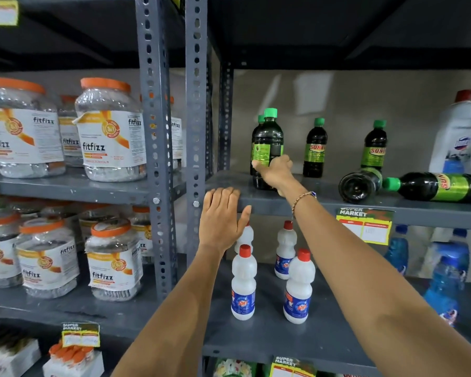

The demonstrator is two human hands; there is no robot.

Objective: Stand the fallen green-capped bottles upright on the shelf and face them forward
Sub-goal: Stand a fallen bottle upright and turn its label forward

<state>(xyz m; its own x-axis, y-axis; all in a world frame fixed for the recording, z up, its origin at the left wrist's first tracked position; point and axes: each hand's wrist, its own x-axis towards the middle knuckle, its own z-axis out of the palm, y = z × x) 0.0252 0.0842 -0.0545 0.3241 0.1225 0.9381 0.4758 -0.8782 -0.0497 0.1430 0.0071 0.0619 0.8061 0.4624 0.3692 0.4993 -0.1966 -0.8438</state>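
On the grey upper shelf (297,204), my right hand (276,171) grips a dark green-capped bottle (268,137) standing upright near the left post, its label turned sideways. Another green cap shows just behind it. Two more green-capped bottles stand upright with "SUNNY" labels facing out, one in the middle (314,148) and one further right (374,148). Two lie fallen at the right: one with its base toward me (359,185), one on its side with the cap pointing left (441,187). My left hand (222,216) rests flat on the shelf's front edge, holding nothing.
A large white red-capped jug (458,134) stands at the shelf's far right. Below are small white red-capped bottles (244,281) and blue bottles (443,281). Orange-lidded fitfizz jars (110,129) fill the left bay behind grey slotted posts (196,104). A price tag (365,225) hangs off the shelf edge.
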